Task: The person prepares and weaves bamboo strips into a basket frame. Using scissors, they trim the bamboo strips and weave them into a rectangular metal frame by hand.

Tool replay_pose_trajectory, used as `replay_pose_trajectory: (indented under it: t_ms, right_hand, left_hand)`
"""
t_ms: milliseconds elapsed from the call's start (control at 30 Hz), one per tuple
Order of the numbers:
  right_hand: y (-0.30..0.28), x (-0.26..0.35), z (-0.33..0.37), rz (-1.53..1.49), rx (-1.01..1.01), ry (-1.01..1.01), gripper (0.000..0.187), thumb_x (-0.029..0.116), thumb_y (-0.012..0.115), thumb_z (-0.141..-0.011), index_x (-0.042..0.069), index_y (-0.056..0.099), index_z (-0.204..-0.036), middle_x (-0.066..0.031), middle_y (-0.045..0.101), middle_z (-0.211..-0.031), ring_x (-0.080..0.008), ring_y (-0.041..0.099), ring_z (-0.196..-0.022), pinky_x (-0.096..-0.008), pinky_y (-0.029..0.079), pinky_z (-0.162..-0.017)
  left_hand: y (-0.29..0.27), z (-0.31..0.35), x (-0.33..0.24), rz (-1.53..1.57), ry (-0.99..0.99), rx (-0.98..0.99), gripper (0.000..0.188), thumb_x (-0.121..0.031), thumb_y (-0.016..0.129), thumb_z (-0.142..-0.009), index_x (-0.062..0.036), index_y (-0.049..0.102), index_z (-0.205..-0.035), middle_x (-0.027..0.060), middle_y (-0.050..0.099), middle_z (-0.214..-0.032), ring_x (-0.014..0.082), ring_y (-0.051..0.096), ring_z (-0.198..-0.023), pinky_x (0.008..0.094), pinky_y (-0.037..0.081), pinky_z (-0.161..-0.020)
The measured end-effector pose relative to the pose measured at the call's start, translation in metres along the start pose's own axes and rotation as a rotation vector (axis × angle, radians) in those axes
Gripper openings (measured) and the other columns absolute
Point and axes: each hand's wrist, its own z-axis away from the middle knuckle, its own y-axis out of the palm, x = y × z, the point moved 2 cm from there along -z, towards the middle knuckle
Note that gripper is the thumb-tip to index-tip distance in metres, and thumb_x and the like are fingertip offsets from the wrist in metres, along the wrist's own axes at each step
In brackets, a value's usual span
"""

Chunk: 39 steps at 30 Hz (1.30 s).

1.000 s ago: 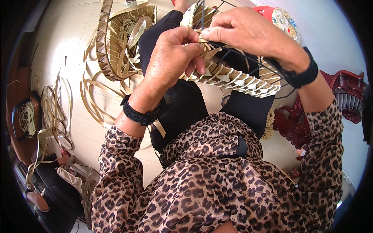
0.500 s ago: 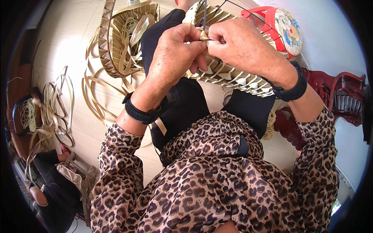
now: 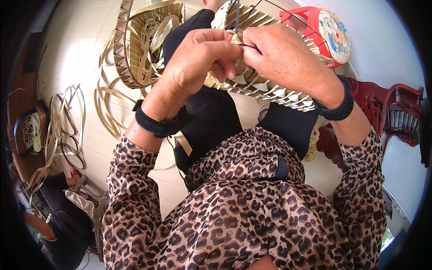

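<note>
A long woven basket [image 3: 281, 93] of tan strips with white lacing on a black wire frame [image 3: 237, 20] lies across my knees. Above its near side, my left hand [image 3: 198, 56] is closed, its curled fingertips against a small folded tan strip [image 3: 236, 39] on the wire. My right hand [image 3: 285, 56] makes a fist just right of the strip, around a piece of dark wire that shows between the hands. The fingers of my right hand are partly hidden under its back. Both wrists wear black bands.
Left of my leg stands a second brown woven basket [image 3: 120, 54] filled with loose strips. More strips [image 3: 67, 126] hang further left, near another person [image 3: 63, 220]. A red stool [image 3: 310, 20] with a patterned top and a carved dark-red wooden piece [image 3: 398, 112] stand at right.
My left hand has turned and drawn slightly left, its thumb shifting over the strip. My right hand has edged a little right. The basket stays nearly in place.
</note>
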Motion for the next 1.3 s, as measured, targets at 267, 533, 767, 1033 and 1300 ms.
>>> replay_pose_trajectory:
  t_ms: [267,533,767,1033,1300]
  right_hand:
    - [0.004,-0.017,0.011,-0.084,-0.083,-0.073,0.015,0.015,0.053,-0.071,0.000,0.052,-0.068,-0.0153,0.055,-0.066,-0.0329,0.054,-0.064,-0.0412,0.042,-0.058]
    - [0.030,0.013,0.063,-0.014,-0.563,-0.121,0.019,0.013,0.066,-0.064,0.007,0.052,-0.075,-0.0041,0.049,-0.068,-0.0186,0.053,-0.058,-0.0283,0.044,-0.050]
    - [0.055,0.013,0.053,0.087,-0.495,-0.026,0.015,0.013,0.061,-0.068,0.008,0.047,-0.068,-0.0028,0.047,-0.057,-0.0174,0.054,-0.050,-0.0283,0.043,-0.042]
    - [0.055,0.023,0.051,-0.316,-0.502,0.063,0.013,0.010,0.058,-0.071,0.005,0.048,-0.065,-0.0084,0.047,-0.056,-0.0237,0.054,-0.055,-0.0345,0.041,-0.047]
    - [0.055,0.028,0.048,-0.830,-0.308,0.269,0.016,0.012,0.055,-0.078,0.000,0.052,-0.069,-0.0126,0.048,-0.052,-0.0197,0.044,-0.043,-0.0305,0.035,-0.044]
  left_hand:
    - [0.000,-0.005,0.000,-0.077,0.003,0.049,0.015,-0.015,0.052,-0.083,-0.0019,0.054,-0.077,0.0034,0.053,-0.056,0.0081,0.053,-0.046,0.0155,0.034,-0.036]
    - [-0.001,-0.004,0.003,0.002,-0.007,0.045,0.014,-0.013,0.051,-0.083,-0.0002,0.055,-0.077,0.0043,0.054,-0.056,0.0078,0.051,-0.042,0.0150,0.031,-0.033]
    - [-0.001,-0.007,0.003,0.011,-0.019,0.053,0.012,-0.011,0.052,-0.082,0.0003,0.056,-0.080,0.0032,0.052,-0.055,0.0072,0.050,-0.041,0.0149,0.029,-0.032]
    - [0.000,-0.006,0.001,-0.069,0.015,-0.035,0.013,-0.013,0.055,-0.081,-0.0008,0.057,-0.077,-0.0009,0.049,-0.053,0.0040,0.037,-0.035,0.0159,0.024,-0.032]
    - [0.004,-0.002,0.000,-0.436,0.170,-0.179,0.015,-0.016,0.057,-0.081,-0.0017,0.058,-0.080,-0.0029,0.049,-0.053,0.0012,0.035,-0.038,0.0155,0.026,-0.034]
